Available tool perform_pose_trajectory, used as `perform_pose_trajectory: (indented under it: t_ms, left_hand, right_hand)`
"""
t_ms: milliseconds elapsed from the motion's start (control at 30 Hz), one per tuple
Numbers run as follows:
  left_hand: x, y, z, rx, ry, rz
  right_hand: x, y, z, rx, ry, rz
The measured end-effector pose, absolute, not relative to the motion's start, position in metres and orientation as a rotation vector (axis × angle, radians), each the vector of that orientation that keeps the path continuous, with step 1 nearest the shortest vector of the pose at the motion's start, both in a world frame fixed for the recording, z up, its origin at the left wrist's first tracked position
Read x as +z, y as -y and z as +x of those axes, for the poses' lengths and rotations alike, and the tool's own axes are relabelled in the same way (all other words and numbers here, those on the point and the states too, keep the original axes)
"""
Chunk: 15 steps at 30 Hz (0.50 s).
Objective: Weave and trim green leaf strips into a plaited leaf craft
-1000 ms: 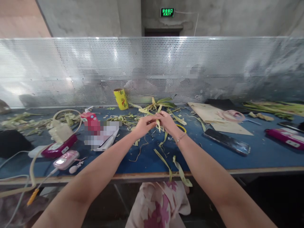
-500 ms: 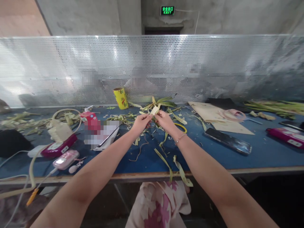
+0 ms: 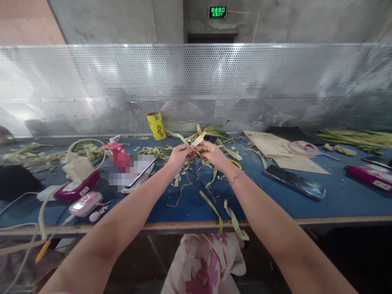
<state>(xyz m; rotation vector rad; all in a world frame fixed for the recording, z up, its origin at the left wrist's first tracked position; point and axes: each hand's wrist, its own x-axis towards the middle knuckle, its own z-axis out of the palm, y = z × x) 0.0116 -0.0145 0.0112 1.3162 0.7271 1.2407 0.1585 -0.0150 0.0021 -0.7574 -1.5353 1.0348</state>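
Observation:
A pale, flat leaf strip (image 3: 198,139) sticks up between my two hands over the middle of the table. My left hand (image 3: 181,156) pinches its lower part from the left, the fingers closed. From the right, my right hand (image 3: 211,154) grips the same strip, its fingertips close to those of the left. The fingers partly hide the strip's lower end. Just beyond lies a heap of green leaves (image 3: 216,131). Loose curled strips (image 3: 234,222) lie nearer me, some hanging over the table's front edge.
A yellow cardboard roll (image 3: 157,126) stands behind my left hand. Phones (image 3: 295,182), a pink charging device (image 3: 85,204), cables and a red box (image 3: 118,154) lie about the blue table (image 3: 171,212). A perforated metal screen (image 3: 196,81) runs along the back.
Both hands have shifted slightly, with the fingers repositioned on the strip. The strip now leans a little differently between them. The other things on the table stay put.

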Motion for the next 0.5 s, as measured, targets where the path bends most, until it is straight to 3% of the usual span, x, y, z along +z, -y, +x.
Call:
perform_pose_trajectory:
  t_ms: [200,500]
  left_hand:
    - [0.0118,0.0101,0.011,1.296,-0.749,1.197]
    - [0.0075,0.0041,0.0092,1.345,-0.931,1.522]
  right_hand:
    - [0.0022,0.0185,0.1606,0.905,1.599,-0.75]
    - [0.0056,0.0242,0.1682,0.065,1.806,-0.823]
